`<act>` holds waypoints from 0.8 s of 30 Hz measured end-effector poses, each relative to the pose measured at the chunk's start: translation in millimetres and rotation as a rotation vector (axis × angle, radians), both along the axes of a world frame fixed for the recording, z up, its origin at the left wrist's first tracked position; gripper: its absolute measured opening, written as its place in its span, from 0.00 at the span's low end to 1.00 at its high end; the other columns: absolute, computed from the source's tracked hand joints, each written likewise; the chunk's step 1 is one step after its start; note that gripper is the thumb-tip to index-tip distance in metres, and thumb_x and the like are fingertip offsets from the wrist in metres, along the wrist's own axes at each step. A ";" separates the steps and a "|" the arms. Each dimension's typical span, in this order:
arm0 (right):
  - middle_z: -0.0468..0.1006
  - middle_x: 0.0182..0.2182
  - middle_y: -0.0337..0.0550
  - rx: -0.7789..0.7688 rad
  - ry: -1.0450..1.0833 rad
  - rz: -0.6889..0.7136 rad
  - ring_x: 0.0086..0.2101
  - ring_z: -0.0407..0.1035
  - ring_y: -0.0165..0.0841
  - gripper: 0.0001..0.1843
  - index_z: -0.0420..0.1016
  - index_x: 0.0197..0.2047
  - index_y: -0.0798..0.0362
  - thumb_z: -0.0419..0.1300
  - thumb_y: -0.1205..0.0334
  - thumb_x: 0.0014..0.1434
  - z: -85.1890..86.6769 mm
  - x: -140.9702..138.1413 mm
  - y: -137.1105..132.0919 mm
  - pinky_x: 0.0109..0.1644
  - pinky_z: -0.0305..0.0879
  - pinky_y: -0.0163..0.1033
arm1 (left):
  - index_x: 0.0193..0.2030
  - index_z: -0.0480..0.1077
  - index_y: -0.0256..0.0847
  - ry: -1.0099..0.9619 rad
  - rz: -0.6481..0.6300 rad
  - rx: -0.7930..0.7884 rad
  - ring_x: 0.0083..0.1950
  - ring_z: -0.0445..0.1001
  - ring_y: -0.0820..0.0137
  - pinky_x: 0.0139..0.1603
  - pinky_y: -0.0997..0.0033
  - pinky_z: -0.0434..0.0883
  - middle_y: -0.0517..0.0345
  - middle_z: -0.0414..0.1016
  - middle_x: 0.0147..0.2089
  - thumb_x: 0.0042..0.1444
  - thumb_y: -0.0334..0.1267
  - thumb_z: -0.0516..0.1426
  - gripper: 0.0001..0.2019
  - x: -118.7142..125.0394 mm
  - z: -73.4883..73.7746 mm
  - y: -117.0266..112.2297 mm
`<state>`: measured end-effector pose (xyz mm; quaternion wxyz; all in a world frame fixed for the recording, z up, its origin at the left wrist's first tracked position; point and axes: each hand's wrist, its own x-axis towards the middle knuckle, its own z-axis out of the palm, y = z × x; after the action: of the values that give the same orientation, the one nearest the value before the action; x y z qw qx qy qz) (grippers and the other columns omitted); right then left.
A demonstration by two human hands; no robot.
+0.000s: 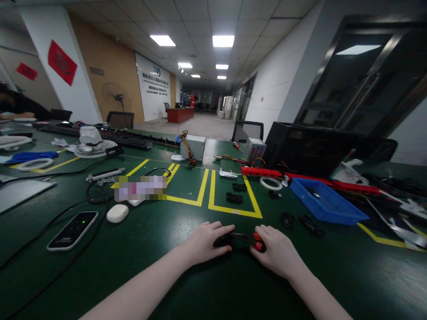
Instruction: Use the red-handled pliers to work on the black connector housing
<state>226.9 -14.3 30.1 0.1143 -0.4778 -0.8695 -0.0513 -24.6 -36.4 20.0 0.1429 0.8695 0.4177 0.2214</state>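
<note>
Both hands rest on the green table (160,249) near its front edge. My left hand (205,242) curls its fingers round a small black part (223,240). My right hand (276,249) is closed on a red-and-black handled tool (253,240) whose tip points at that black part. The two hands nearly touch at the tool.
Yellow tape marks boxes on the table, with small black parts (234,198) inside one. A blue tray (325,202) sits at right, a black computer case (310,149) behind it. A phone (72,230), a white earbud case (117,213) and cables lie at left.
</note>
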 end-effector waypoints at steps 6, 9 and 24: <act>0.75 0.32 0.44 -0.016 0.000 -0.027 0.32 0.69 0.37 0.07 0.70 0.36 0.52 0.61 0.60 0.52 -1.1 4.8 -11.8 0.36 0.65 0.41 | 0.67 0.57 0.46 0.086 -0.062 0.039 0.46 0.75 0.63 0.46 0.64 0.71 0.53 0.74 0.50 0.61 0.45 0.60 0.29 2.9 -3.3 -1.3; 0.76 0.34 0.45 -0.023 -0.023 -0.056 0.35 0.69 0.38 0.09 0.71 0.37 0.53 0.61 0.59 0.52 -1.8 4.9 -15.2 0.39 0.65 0.42 | 0.68 0.57 0.46 0.131 -0.056 0.063 0.46 0.75 0.62 0.45 0.64 0.71 0.53 0.74 0.50 0.62 0.45 0.58 0.28 5.1 -8.5 -0.6; 0.75 0.35 0.46 -0.038 -0.049 0.008 0.34 0.67 0.36 0.10 0.71 0.36 0.54 0.62 0.58 0.53 -1.7 1.5 -4.3 0.39 0.60 0.40 | 0.69 0.52 0.40 0.151 -0.007 0.040 0.46 0.75 0.61 0.50 0.60 0.71 0.49 0.75 0.52 0.62 0.46 0.56 0.32 10.6 -7.5 -5.5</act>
<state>228.3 -18.6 28.4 0.0843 -0.4750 -0.8747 -0.0462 -14.0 -41.9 12.5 0.0945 0.8879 0.4197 0.1630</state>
